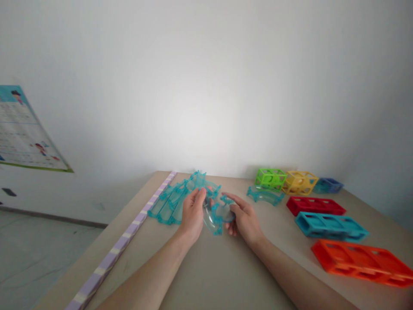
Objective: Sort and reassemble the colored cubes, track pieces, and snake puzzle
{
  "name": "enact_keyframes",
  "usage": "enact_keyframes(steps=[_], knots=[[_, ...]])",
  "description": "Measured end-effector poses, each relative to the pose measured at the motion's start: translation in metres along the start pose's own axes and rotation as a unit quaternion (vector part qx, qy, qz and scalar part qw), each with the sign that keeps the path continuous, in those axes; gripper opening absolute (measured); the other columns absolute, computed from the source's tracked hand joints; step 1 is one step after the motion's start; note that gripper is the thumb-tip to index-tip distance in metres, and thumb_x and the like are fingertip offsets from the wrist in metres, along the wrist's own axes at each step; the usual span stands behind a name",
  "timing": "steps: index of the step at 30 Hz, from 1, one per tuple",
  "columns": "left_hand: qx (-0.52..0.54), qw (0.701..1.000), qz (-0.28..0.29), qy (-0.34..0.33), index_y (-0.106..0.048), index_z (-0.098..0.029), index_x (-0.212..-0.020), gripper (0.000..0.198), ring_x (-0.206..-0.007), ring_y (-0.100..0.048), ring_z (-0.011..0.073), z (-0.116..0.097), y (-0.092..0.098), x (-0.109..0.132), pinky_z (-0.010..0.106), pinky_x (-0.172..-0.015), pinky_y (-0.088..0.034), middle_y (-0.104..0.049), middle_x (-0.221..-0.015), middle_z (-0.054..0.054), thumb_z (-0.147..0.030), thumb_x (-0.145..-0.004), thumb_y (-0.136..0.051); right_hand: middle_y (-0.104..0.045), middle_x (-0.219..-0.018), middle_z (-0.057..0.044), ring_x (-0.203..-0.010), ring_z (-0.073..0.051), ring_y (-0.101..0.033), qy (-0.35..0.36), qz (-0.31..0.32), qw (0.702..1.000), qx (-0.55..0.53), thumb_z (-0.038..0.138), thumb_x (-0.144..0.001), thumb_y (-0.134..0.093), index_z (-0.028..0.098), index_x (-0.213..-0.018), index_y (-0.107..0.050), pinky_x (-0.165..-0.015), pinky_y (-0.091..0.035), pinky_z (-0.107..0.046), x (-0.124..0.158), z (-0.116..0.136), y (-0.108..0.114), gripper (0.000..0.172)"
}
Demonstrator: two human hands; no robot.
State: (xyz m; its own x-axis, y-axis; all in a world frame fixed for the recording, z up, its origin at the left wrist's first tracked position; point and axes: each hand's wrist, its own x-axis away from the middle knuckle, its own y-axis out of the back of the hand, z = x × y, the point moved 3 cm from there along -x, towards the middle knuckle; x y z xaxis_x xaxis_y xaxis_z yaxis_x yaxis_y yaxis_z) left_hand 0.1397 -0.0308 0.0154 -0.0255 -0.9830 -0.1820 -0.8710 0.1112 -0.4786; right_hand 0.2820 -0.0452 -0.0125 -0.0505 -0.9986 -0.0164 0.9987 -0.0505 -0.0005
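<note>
Centrally, over the desk, two clear teal plastic pieces meet between the person's hands.

The left grip holds a curved piece, smooth and glassy; the right grip pinches a second piece right against it, though whether they are joined I cannot tell. Just beyond the left grip, which partly hides it, lies a pile of similar see-through teal pieces, beside a lilac-and-cream striped strip. Near the wall, a loose arched piece lies before a green frame cube; a yellow cube and a blue block follow. Down the right side sit long hollow blocks of hard, opaque plastic: red, teal and orange.
</note>
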Motion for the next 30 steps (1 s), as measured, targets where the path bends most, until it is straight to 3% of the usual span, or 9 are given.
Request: enact_keyframes(steps=[4, 7, 12, 16, 19, 22, 25, 27, 30], knots=[[0.014, 1.0, 0.015, 0.017, -0.062, -0.016, -0.092, 0.035, -0.055, -0.059, 0.0126, 0.0, -0.002, 0.0, 0.021, -0.053, -0.042, -0.061, -0.059, -0.001, -0.049, -0.082, -0.061, -0.062, -0.05, 0.002, -0.038, -0.016, -0.06, 0.025, 0.059, 0.997, 0.042, 0.035, -0.082, -0.046, 0.016, -0.113, -0.061, -0.027, -0.037, -0.018, 0.004, -0.007, -0.008, 0.04], [0.016, 1.0, -0.013, -0.003, -0.063, -0.016, -0.09, 0.031, -0.058, -0.06, 0.0112, -0.002, 0.001, 0.0, 0.02, -0.055, -0.043, -0.064, -0.067, 0.0, -0.045, -0.082, -0.063, -0.068, -0.058, -0.002, -0.04, -0.018, -0.062, 0.01, 0.048, 0.999, 0.022, 0.04, -0.084, -0.047, 0.016, -0.111, -0.06, -0.027, -0.034, -0.018, 0.002, -0.009, -0.008, 0.038], [-0.037, 0.999, 0.0, -0.037, -0.063, -0.018, -0.093, 0.026, -0.068, -0.064, 0.0134, -0.005, 0.0, 0.0, 0.023, -0.065, -0.049, -0.068, -0.081, 0.003, -0.042, -0.082, -0.064, -0.072, -0.102, -0.02, -0.053, -0.021, -0.069, -0.034, 0.011, 0.996, -0.079, 0.063, -0.087, -0.039, 0.013, -0.101, -0.061, -0.031, -0.041, -0.022, -0.005, -0.006, -0.002, 0.056], [-0.084, 0.991, -0.026, -0.1, -0.065, -0.019, -0.097, 0.025, -0.087, -0.065, 0.0168, -0.011, 0.001, 0.002, 0.026, -0.078, -0.051, -0.066, -0.099, 0.005, -0.039, -0.081, -0.067, -0.066, -0.119, -0.019, -0.066, -0.022, -0.071, 0.002, 0.051, 0.999, -0.019, 0.07, -0.086, -0.04, 0.016, -0.108, -0.063, -0.035, -0.045, -0.023, -0.002, -0.005, -0.006, 0.063], [-0.119, 0.984, -0.037, -0.129, -0.065, -0.021, -0.098, 0.024, -0.088, -0.063, 0.0158, -0.018, 0.002, 0.003, 0.024, -0.08, -0.049, -0.065, -0.1, 0.004, -0.038, -0.083, -0.064, -0.07, -0.113, -0.013, -0.071, -0.023, -0.071, 0.046, 0.081, 0.992, 0.08, 0.065, -0.089, -0.042, 0.02, -0.11, -0.065, -0.038, -0.045, -0.022, 0.004, -0.004, -0.01, 0.055], [-0.141, 0.979, -0.041, -0.139, -0.066, -0.021, -0.095, 0.023, -0.083, -0.062, 0.0153, -0.023, 0.001, 0.005, 0.022, -0.076, -0.048, -0.065, -0.095, 0.004, -0.04, -0.083, -0.064, -0.073, -0.079, -0.006, -0.066, -0.02, -0.068, 0.13, 0.091, 0.965, 0.21, 0.058, -0.093, -0.041, 0.02, -0.086, -0.07, -0.048, -0.045, -0.024, 0.008, 0.003, -0.01, 0.048], [-0.138, 0.98, -0.042, -0.134, -0.066, -0.021, -0.092, 0.022, -0.08, -0.06, 0.0149, -0.02, 0.001, 0.004, 0.021, -0.073, -0.047, -0.064, -0.089, 0.002, -0.04, -0.082, -0.065, -0.063, -0.055, -0.001, -0.054, -0.015, -0.059, 0.221, 0.073, 0.922, 0.311, 0.049, -0.094, -0.045, 0.021, -0.068, -0.069, -0.057, -0.043, -0.026, 0.013, 0.015, -0.007, 0.045], [-0.116, 0.985, -0.057, -0.115, -0.065, -0.021, -0.092, 0.024, -0.077, -0.059, 0.0141, -0.015, 0.003, 0.002, 0.022, -0.07, -0.047, -0.063, -0.085, 0.001, -0.042, -0.081, -0.065, -0.063, -0.062, -0.002, -0.059, -0.016, -0.058, 0.272, 0.031, 0.904, 0.328, 0.047, -0.09, -0.054, 0.022, -0.073, -0.071, -0.059, -0.043, -0.027, 0.016, 0.024, -0.004, 0.035], [-0.076, 0.992, -0.071, -0.07, -0.064, -0.018, -0.087, 0.03, -0.069, -0.057, 0.013, -0.005, 0.006, -0.002, 0.022, -0.067, -0.047, -0.061, -0.077, 0.0, -0.046, -0.077, -0.068, -0.066, -0.089, -0.007, -0.086, -0.022, -0.06, 0.327, 0.007, 0.9, 0.286, 0.042, -0.085, -0.062, 0.022, -0.081, -0.069, -0.073, -0.046, -0.03, 0.019, 0.03, -0.004, 0.022]])
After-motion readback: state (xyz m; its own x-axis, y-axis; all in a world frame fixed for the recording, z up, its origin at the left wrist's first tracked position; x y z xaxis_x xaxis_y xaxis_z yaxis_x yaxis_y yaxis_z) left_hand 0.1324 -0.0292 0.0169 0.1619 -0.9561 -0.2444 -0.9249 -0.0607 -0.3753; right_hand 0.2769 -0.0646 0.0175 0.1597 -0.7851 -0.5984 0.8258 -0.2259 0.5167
